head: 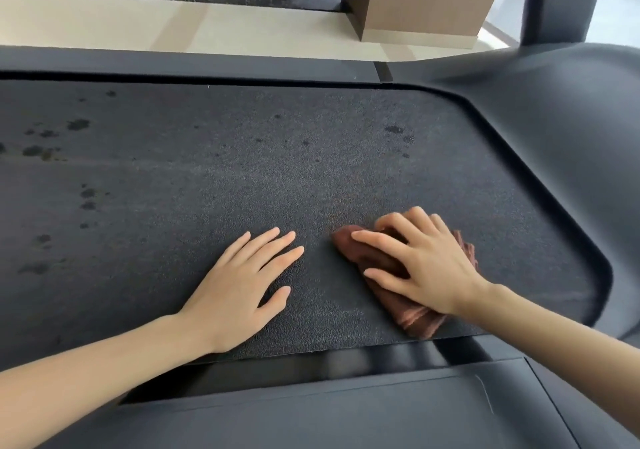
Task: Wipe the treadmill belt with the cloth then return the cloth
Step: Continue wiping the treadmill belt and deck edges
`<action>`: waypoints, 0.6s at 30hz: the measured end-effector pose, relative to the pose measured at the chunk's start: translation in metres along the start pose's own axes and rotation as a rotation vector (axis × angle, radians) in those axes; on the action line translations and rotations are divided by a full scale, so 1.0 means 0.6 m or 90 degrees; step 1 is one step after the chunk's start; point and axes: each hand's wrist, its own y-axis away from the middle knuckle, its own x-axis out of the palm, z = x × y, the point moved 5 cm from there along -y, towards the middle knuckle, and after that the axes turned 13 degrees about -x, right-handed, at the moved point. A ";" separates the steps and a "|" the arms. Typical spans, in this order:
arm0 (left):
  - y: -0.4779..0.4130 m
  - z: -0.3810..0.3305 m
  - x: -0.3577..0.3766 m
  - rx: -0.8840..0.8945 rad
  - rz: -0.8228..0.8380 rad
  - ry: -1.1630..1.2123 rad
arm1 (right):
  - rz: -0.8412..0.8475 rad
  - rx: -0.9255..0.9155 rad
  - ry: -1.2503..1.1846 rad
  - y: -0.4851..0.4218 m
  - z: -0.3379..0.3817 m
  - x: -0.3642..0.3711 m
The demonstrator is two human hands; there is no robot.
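The dark, rough treadmill belt [242,171] fills the middle of the head view, with dark wet-looking spots on its left part and a few at the upper right. A brown cloth [412,313] lies bunched on the belt near its front right. My right hand [419,261] presses flat on top of the cloth, fingers spread over it and slightly curled at the far edge. To the left of the cloth my left hand [242,282] rests flat on the bare belt, fingers apart, holding nothing.
Smooth dark side rails frame the belt: one at the front [346,414], one at the back [173,64]. The motor hood [571,136] curves up on the right under a dark upright post [561,1]. A brown pillar base [426,1] stands on the pale floor beyond.
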 end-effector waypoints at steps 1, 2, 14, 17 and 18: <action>0.000 0.001 0.000 0.001 -0.002 -0.002 | 0.001 0.004 0.008 0.005 -0.011 -0.003; 0.000 0.001 0.001 0.003 -0.004 -0.004 | 0.003 0.028 0.008 0.003 -0.026 -0.004; 0.016 0.015 -0.007 -0.019 0.009 -0.034 | -0.080 0.103 -0.036 -0.054 -0.013 0.011; 0.044 0.046 -0.017 -0.044 0.000 -0.058 | -0.077 -0.033 -0.082 -0.053 0.055 0.001; 0.053 0.056 -0.020 -0.059 0.001 -0.058 | -0.070 -0.094 -0.097 -0.048 0.080 0.000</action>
